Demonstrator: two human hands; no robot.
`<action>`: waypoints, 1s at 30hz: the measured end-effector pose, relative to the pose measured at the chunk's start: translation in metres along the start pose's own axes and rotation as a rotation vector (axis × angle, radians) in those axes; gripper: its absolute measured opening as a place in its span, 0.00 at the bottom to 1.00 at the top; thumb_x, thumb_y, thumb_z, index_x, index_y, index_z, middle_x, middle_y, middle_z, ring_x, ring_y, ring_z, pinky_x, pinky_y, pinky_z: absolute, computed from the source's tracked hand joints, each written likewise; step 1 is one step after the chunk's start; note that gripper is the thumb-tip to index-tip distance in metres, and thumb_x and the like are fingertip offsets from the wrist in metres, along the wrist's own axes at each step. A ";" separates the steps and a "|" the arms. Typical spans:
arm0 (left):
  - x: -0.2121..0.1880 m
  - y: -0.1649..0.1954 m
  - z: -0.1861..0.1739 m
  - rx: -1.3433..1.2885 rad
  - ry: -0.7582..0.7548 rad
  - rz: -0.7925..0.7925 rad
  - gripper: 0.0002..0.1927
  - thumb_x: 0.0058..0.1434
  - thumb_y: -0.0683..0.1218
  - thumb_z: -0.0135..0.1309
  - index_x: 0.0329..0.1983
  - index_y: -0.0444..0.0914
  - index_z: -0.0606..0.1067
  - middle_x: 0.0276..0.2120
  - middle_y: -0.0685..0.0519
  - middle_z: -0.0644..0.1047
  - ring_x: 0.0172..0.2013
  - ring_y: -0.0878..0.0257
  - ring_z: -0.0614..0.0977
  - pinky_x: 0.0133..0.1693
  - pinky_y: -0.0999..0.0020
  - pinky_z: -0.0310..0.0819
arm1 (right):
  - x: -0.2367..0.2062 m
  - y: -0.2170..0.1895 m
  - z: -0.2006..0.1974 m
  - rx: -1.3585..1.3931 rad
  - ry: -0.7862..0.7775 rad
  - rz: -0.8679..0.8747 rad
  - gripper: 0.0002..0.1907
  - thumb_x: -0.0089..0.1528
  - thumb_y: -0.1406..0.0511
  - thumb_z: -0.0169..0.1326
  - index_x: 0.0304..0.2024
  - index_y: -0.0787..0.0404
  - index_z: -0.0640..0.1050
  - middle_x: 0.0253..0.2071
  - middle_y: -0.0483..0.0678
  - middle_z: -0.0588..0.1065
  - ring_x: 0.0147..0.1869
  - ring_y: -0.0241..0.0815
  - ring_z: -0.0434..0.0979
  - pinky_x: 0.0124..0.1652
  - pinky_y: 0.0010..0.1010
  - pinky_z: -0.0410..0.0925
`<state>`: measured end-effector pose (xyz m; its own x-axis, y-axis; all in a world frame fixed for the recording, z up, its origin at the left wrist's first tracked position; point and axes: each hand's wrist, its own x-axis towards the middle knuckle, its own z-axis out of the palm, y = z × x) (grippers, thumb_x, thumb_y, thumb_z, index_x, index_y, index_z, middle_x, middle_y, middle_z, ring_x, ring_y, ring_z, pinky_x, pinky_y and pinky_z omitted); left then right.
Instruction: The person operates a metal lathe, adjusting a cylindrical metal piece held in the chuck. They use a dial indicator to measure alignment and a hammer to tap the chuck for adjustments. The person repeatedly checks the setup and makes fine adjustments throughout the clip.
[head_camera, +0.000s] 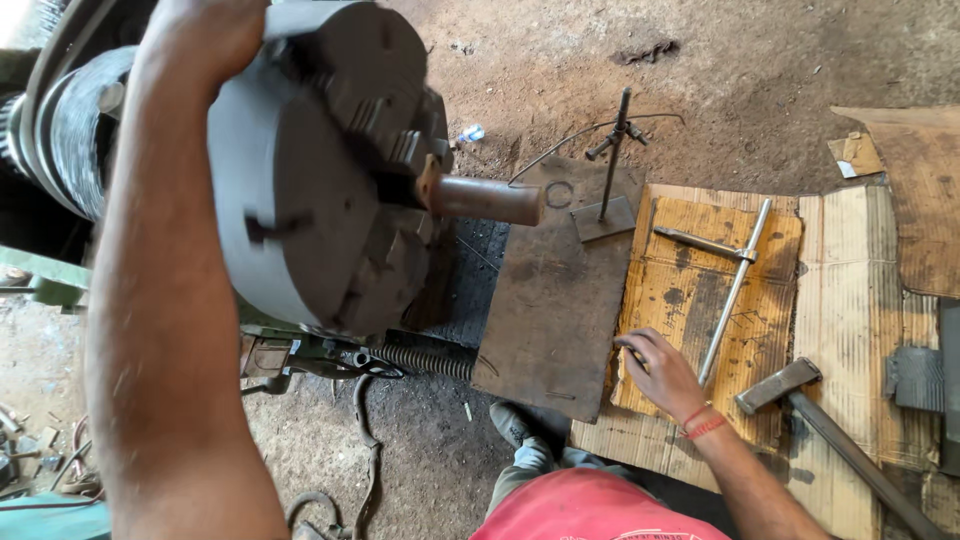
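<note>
My left hand reaches up over the top rim of a large grey lathe chuck and grips it, forearm running down the left of the view. A rusty round bar sticks out of the chuck jaws toward the right. My right hand rests low on a stained sheet of cardboard, fingertips bent down at its left edge; a red thread band is on the wrist. Whether anything small is under the fingers I cannot tell. A T-shaped metal chuck key lies just right of that hand.
A dark steel plate lies on the floor under the bar, with an upright rod on a small square base at its far end. A hammer lies on cardboard at the right. A coiled spring and cables sit below the chuck. The floor is dirt.
</note>
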<state>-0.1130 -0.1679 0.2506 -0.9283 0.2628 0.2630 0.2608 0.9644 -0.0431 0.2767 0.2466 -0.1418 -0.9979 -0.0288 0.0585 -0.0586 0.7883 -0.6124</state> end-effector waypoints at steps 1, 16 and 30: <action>0.011 0.013 0.003 -0.172 -0.258 -0.234 0.21 0.78 0.48 0.40 0.48 0.25 0.76 0.38 0.26 0.79 0.34 0.38 0.81 0.34 0.42 0.73 | 0.006 -0.002 0.001 0.028 -0.011 0.041 0.12 0.64 0.62 0.55 0.49 0.56 0.80 0.50 0.46 0.77 0.39 0.43 0.82 0.39 0.33 0.77; -0.040 0.040 -0.015 -0.226 -0.246 -0.079 0.38 0.64 0.71 0.53 0.65 0.42 0.75 0.46 0.38 0.80 0.42 0.42 0.83 0.44 0.46 0.76 | 0.194 0.031 0.001 -0.144 0.255 0.089 0.57 0.54 0.41 0.66 0.72 0.66 0.60 0.73 0.64 0.54 0.78 0.63 0.50 0.72 0.51 0.53; -0.142 0.018 0.001 -0.213 0.158 0.396 0.41 0.73 0.62 0.43 0.75 0.26 0.57 0.73 0.29 0.60 0.72 0.32 0.64 0.72 0.39 0.56 | 0.236 0.042 0.047 -0.181 0.387 0.094 0.46 0.50 0.45 0.73 0.62 0.65 0.74 0.74 0.65 0.57 0.78 0.65 0.54 0.73 0.49 0.53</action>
<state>0.0239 -0.1877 0.2118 -0.6993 0.5851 0.4107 0.6501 0.7594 0.0251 0.0370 0.2445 -0.1908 -0.9123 0.2535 0.3215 0.0722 0.8725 -0.4832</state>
